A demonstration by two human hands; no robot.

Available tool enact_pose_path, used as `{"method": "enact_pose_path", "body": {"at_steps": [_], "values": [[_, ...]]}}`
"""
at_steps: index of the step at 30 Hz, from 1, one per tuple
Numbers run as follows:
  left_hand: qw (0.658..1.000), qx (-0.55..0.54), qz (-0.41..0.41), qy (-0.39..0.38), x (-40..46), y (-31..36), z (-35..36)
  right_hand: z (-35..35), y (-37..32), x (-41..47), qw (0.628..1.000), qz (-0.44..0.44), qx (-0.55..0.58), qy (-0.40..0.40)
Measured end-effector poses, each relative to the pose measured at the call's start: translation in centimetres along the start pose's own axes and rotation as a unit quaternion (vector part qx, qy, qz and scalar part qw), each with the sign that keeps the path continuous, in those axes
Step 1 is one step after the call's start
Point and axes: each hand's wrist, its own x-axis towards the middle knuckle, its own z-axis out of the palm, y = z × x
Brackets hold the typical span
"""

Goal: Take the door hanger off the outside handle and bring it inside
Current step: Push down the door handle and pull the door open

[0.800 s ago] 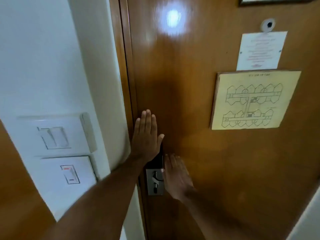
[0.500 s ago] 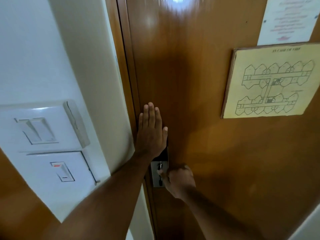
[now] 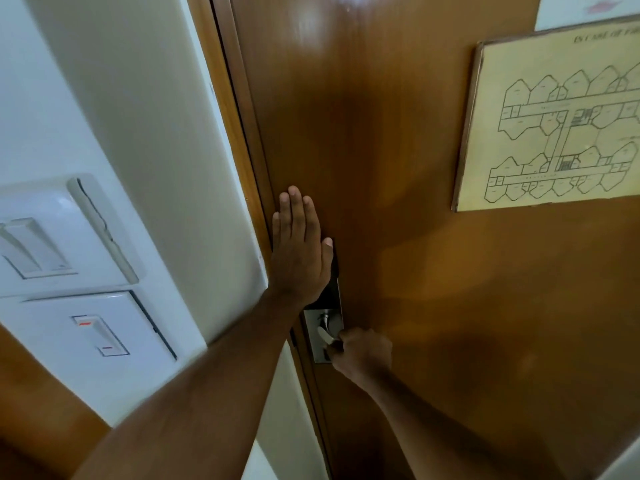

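Note:
A closed brown wooden door [image 3: 398, 140] fills the view, seen from inside the room. My left hand [image 3: 299, 251] lies flat against it near the latch edge, fingers together and pointing up, just above the lock plate [image 3: 320, 341]. Lower down, my right hand [image 3: 363, 355] is closed around the silver inside door handle [image 3: 323, 332], which tilts downward. No door hanger is in view; the outside handle is hidden behind the door.
A yellowed fire-escape floor plan [image 3: 550, 123] is fixed to the door at upper right, with a white notice [image 3: 588, 8] above it. White wall switches [image 3: 45, 244] [image 3: 97, 336] sit on the wall left of the wooden frame [image 3: 239, 109].
My right hand went from lying flat beside the lock plate to gripping the handle and pressing it down. The view has shifted closer and lower. My left hand stays flat on the door.

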Motion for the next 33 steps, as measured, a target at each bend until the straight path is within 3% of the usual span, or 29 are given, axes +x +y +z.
{"method": "enact_pose_path", "body": {"at_steps": [6,18,23,26,28,30,33], "values": [[1.000,-0.001,-0.002,0.013,-0.3,0.1,-0.1,1.0,-0.2,-0.6,0.999,0.011,0.024,0.044],[1.000,-0.021,0.014,0.002,-5.5,3.1,-6.3,-2.1,-1.6,-8.4,0.999,0.026,0.020,0.042],[0.996,-0.038,0.085,0.010,-9.9,4.3,-10.5,-3.6,-2.1,-14.0,0.997,0.051,0.014,0.060],[0.988,-0.046,0.143,0.045,-12.6,3.5,-13.2,-4.9,-2.7,-18.2,0.992,0.026,0.013,0.126],[0.982,-0.087,0.146,0.086,-13.7,3.1,-14.8,-5.6,-2.7,-20.9,0.989,0.028,0.010,0.143],[0.968,-0.163,0.159,0.105,-14.0,3.4,-16.5,-6.5,-1.9,-23.7,0.991,0.071,0.022,0.108],[0.928,-0.262,0.241,0.112,-14.5,4.7,-18.0,-7.5,-0.8,-27.6,0.990,0.117,0.029,0.075]]}}
